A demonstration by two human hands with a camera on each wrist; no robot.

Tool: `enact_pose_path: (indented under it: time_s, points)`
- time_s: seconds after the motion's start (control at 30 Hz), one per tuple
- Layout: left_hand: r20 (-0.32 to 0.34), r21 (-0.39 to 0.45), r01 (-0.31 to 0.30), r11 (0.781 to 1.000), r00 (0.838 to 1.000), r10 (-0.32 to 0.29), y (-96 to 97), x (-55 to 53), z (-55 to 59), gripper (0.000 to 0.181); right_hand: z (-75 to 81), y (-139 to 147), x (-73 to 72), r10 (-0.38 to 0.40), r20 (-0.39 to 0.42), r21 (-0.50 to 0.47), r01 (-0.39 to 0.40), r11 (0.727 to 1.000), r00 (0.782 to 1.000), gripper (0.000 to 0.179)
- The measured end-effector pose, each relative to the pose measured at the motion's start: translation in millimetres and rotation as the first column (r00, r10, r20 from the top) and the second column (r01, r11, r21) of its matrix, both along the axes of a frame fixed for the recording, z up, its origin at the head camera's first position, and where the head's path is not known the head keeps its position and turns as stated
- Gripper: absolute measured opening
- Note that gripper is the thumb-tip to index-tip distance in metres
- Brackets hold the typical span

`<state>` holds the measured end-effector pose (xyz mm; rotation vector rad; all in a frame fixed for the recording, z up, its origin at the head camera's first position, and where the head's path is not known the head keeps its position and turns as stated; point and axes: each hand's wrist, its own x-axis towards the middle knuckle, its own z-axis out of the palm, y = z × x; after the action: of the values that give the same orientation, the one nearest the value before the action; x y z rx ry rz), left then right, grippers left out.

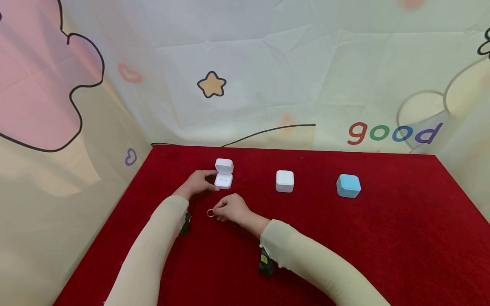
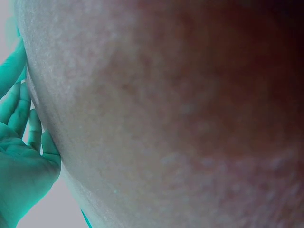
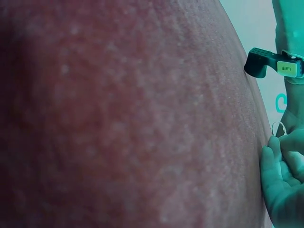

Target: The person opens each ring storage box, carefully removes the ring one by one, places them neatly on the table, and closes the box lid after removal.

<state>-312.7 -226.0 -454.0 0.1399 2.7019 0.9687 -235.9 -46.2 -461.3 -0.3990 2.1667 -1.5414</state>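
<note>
A white ring box [image 1: 223,180] stands with its lid raised on the red cloth, left of the middle. At its left side my left hand [image 1: 197,182] grips it, index finger toward the back and thumb toward the front. Just nearer to me, my right hand [image 1: 232,208] pinches a thin ring [image 1: 210,213] between thumb and fingertips. In the right wrist view the ring [image 3: 279,127] juts up from the fingertips. The left wrist view shows the left hand [image 2: 23,156] at its edge; the box is hidden there.
A closed white box [image 1: 285,181] stands to the right of the raised-lid one, and a closed light blue box [image 1: 348,186] farther right. Red cloth [image 1: 402,238] covers the table. A printed backdrop [image 1: 260,76] rises behind it. Dark camera mounts [image 1: 266,262] sit on the wrists.
</note>
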Motion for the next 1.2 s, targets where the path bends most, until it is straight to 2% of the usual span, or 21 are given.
enact_pose_path:
  time_s: [0.17,0.23,0.63,0.97,1.2]
  points:
    - [0.003,-0.001,-0.001,1.000,1.000,0.001,0.5,0.7,1.8,0.062,1.0,-0.2,-3.2,0.027,-0.011,0.017,-0.026,1.000,1.000,0.013]
    - [-0.001,-0.002,0.000,1.000,1.000,0.000,0.2,0.4,2.0,0.062,6.6,-0.7,-0.4,0.021,-0.006,0.032,-0.021,0.999,1.000,0.014]
    - [0.014,-0.001,-0.007,1.000,1.000,0.007,0.2,-0.6,-0.2,0.063,8.9,-3.1,0.5,0.030,-0.017,0.086,-0.029,0.996,0.999,0.015]
    - [0.015,0.012,-0.005,1.000,1.000,0.005,0.8,0.1,0.4,0.063,9.1,-7.8,-1.3,0.064,-0.113,0.200,-0.041,0.979,0.991,0.013]
    - [0.023,0.011,-0.005,1.000,1.000,0.005,1.7,1.0,0.6,0.063,10.9,-9.3,0.0,0.059,-0.104,0.215,-0.035,0.976,0.993,0.013]
